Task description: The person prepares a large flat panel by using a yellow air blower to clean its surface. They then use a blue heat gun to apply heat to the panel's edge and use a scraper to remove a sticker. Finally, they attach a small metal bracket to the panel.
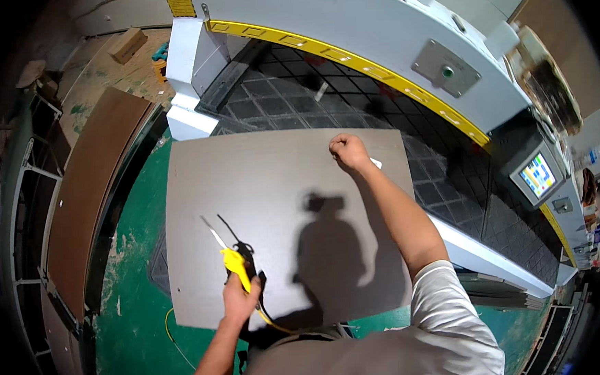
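Note:
A large flat grey-brown panel (244, 170) lies in front of me, its far edge over the dark ribbed machine bed. My left hand (241, 297) is wrapped round the handle of a yellow air blow gun (234, 261). Its thin metal nozzle points forward and slightly left above the panel. A yellow hose (274, 322) runs from the gun back toward my body. Near the panel's far right part, my right hand (349, 150) is closed, fingers curled in. Whatever those fingers may hold is hidden. A small white piece (376, 163) shows beside my right wrist.
A white machine with a yellow striped rail (347, 61) spans the far side. Its lit touchscreen (537, 175) and a green button (448, 72) are at right. Brown boards (94, 193) lean on a rack at left. A cardboard box (127, 45) sits far left.

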The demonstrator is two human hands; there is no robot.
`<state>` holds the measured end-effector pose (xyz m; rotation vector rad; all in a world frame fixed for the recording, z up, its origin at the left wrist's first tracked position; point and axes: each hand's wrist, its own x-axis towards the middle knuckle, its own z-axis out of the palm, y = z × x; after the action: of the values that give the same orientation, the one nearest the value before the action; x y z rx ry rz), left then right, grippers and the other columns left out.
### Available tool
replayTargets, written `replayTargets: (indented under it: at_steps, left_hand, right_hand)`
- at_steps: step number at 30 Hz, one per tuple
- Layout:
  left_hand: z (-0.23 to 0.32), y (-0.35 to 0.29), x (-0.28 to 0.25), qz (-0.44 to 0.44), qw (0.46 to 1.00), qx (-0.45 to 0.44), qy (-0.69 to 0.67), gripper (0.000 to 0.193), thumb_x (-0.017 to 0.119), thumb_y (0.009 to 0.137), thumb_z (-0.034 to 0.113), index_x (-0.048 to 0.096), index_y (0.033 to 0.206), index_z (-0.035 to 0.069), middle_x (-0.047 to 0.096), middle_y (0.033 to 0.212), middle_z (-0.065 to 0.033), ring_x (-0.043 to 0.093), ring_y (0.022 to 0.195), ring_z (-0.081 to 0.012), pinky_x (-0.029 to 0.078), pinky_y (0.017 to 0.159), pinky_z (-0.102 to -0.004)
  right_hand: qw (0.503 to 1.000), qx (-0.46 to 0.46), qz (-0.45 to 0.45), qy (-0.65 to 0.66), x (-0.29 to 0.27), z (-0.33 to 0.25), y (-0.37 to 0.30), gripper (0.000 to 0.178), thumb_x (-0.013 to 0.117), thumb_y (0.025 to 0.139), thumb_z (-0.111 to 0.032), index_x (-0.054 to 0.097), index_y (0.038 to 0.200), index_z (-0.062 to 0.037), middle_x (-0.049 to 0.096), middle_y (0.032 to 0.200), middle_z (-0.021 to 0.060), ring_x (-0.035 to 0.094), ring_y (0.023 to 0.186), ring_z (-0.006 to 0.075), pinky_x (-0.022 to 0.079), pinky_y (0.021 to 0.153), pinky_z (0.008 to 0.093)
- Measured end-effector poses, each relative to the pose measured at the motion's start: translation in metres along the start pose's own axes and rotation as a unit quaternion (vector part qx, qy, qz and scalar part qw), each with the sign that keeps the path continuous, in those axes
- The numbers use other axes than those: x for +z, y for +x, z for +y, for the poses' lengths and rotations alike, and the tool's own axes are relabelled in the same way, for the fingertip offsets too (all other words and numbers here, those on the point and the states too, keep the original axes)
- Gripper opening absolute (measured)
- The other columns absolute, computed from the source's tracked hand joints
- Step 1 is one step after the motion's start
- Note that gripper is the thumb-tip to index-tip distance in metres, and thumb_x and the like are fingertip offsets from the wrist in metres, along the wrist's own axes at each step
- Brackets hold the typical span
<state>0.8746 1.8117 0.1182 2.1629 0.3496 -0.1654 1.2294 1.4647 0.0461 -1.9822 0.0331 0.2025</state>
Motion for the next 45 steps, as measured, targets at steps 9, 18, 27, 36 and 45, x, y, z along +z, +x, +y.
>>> replayTargets:
  at_steps: [9,18,27,36,45]
  left_hand:
    - [-0.051,0.03,0.014,0.011,0.972,0.213,0.101,0.042,0.079,0.068,0.029,0.066,0.099,0.004,0.066,0.094,-0.016,0.063,0.084,-0.0344,0.044,0.082,-0.0447]
    - [-0.051,0.042,0.001,-0.031,0.975,0.176,0.128,0.053,0.078,0.071,0.032,0.062,0.112,0.004,0.066,0.122,-0.0169,0.064,0.11,-0.033,0.042,0.091,-0.0452]
    - [-0.059,0.035,0.006,-0.072,0.982,0.151,0.089,0.06,0.075,0.069,0.029,0.062,0.118,-0.003,0.064,0.119,-0.0234,0.06,0.111,-0.0415,0.04,0.095,-0.0513]
    - [-0.021,0.022,0.001,0.022,0.978,0.202,0.051,0.041,0.072,0.088,0.027,0.063,0.117,0.0,0.065,0.11,-0.0234,0.062,0.096,-0.0425,0.05,0.085,-0.0488]
    - [-0.005,-0.007,-0.038,-0.068,0.995,-0.073,0.003,0.042,0.071,0.089,0.041,0.07,0.08,0.0,0.067,0.067,-0.0121,0.066,0.064,-0.0229,0.051,0.063,-0.0369]
  right_hand:
    - [0.816,-0.246,-0.078,-0.517,-0.018,-0.059,0.181,0.021,0.062,0.089,-0.014,0.071,0.108,-0.0106,0.065,0.11,0.0154,0.063,0.104,0.0374,0.053,0.088,0.0459]
    - [0.852,-0.081,-0.203,-0.475,-0.003,-0.073,0.252,0.019,0.069,0.086,-0.01,0.071,0.104,-0.0052,0.068,0.105,0.015,0.064,0.103,0.0339,0.052,0.09,0.0399]
    - [0.909,-0.25,-0.127,-0.31,-0.021,-0.128,0.11,0.019,0.069,0.091,-0.009,0.063,0.106,0.0008,0.07,0.091,0.0152,0.069,0.084,0.0268,0.053,0.078,0.0376]
    - [0.728,-0.44,0.427,-0.306,-0.205,-0.297,-0.098,0.014,0.068,0.087,0.0,0.07,0.1,-0.0011,0.073,0.091,0.011,0.07,0.078,0.0183,0.055,0.072,0.0285]
    - [0.687,-0.257,0.413,-0.541,-0.326,-0.266,-0.072,0.025,0.073,0.078,-0.008,0.07,0.103,-0.0099,0.069,0.102,0.0085,0.064,0.102,0.0307,0.053,0.082,0.0416]
